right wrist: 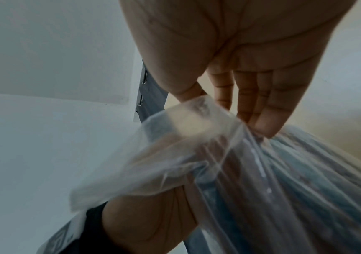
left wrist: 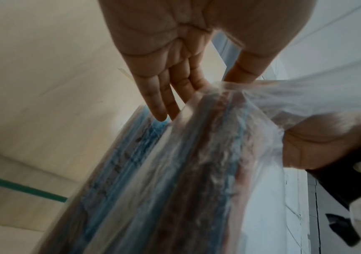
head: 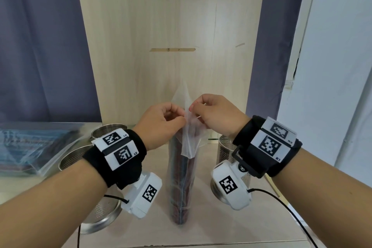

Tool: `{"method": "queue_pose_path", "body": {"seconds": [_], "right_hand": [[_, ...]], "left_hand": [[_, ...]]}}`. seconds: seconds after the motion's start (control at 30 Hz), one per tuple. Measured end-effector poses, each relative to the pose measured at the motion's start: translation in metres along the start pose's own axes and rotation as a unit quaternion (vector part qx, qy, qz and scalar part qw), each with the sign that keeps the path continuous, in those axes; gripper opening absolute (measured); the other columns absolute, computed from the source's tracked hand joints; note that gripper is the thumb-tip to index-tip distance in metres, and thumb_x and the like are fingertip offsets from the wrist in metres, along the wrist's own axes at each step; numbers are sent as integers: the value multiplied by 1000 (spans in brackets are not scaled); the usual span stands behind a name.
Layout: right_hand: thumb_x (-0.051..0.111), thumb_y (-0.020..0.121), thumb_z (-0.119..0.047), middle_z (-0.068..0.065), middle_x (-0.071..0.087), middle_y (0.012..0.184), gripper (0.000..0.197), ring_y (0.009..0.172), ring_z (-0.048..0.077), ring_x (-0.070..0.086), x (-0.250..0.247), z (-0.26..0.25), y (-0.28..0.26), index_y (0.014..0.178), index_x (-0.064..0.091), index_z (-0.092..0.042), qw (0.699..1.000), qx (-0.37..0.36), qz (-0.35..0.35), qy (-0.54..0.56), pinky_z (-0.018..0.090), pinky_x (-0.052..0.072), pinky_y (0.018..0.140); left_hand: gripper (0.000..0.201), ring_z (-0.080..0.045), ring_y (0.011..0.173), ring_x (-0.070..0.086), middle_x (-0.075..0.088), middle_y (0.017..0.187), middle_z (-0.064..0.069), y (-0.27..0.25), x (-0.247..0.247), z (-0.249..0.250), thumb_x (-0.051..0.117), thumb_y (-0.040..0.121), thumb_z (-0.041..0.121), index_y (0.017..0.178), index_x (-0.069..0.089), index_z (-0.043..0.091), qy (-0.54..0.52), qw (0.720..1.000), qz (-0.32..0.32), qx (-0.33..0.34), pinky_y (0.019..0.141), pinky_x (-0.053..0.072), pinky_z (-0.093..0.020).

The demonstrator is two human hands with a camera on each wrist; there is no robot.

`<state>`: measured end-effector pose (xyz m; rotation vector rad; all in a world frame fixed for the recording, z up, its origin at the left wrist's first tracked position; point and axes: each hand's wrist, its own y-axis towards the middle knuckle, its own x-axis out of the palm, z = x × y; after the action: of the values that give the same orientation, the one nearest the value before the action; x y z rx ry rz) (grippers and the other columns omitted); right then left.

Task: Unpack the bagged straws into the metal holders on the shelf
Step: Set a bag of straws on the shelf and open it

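1. standing upright on the shelf (head: 203, 225), the bag of straws (head: 182, 183) sits in the middle, its base near the front edge, its clear top pulled up into a point.
2. the left hand (head: 161, 125) pinches the loose plastic at the bag's mouth from the left; the right hand (head: 216, 115) pinches it from the right, so both hold the same film, fingertips close together.
3. in the wrist views the film stretches between the left hand (left wrist: 175, 56) and right hand (right wrist: 240, 60), with blue and reddish-brown straws (left wrist: 175, 180) packed lengthwise inside.
4. a perforated metal holder (head: 227, 159) stands just right of the bag, partly behind the right wrist; two more holders (head: 74, 157) stand left of it, behind the left forearm.
5. flat bags of straws (head: 28, 147) lie stacked at the far left.
6. bare shelf shows in a narrow strip on either side of the bag, and the wooden back panel (head: 171, 26) rises close behind it.
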<state>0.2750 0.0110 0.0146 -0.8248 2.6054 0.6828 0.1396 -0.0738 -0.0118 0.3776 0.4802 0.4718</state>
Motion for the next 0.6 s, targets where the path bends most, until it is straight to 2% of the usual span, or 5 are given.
{"method": "queue_pose_path", "body": {"seconds": [0.13, 0.2, 0.3, 0.5, 0.6], "right_hand": [[62, 87, -24, 7, 68, 70, 21, 69, 20, 64, 4, 0, 0, 78, 67, -5, 999, 18, 0, -31, 41, 56, 79], [62, 86, -24, 9, 65, 68, 32, 66, 22, 59, 5, -1, -1, 85, 68, 8, 999, 25, 1, -44, 44, 56, 76], [62, 85, -24, 12, 58, 68, 41, 65, 22, 53, 6, -1, -3, 92, 63, 16, 998, 27, 4, -53, 37, 48, 66], [64, 84, -18, 9, 58, 65, 28, 62, 20, 56, 9, 0, -6, 81, 66, 10, 999, 27, 16, -30, 41, 55, 70], [64, 89, -18, 4, 60, 65, 25, 64, 16, 56, 9, 3, -7, 66, 66, -8, 1000, 16, 7, -14, 33, 48, 67]], "left_hand": [[8, -5, 57, 58, 66, 72, 0, -3, 1, 2, 64, 89, 15, 82, 66, 12, 10, 1000, 2, 1, 56, 48, -18], [14, -1, 51, 55, 64, 67, 2, -4, 1, 2, 61, 93, 17, 81, 66, 12, 17, 1000, 11, 2, 50, 43, -14], [17, -2, 58, 58, 68, 72, -2, -6, 1, 0, 59, 94, 19, 79, 66, 15, 28, 999, 18, 9, 58, 47, -18], [8, -2, 44, 50, 61, 58, 4, -11, 1, 5, 58, 92, 10, 86, 61, 14, 6, 1000, 18, -11, 48, 41, -13], [18, -13, 55, 53, 65, 71, -16, -11, -1, 5, 56, 90, 4, 100, 55, 19, -8, 999, 17, -30, 58, 46, -24]]}}
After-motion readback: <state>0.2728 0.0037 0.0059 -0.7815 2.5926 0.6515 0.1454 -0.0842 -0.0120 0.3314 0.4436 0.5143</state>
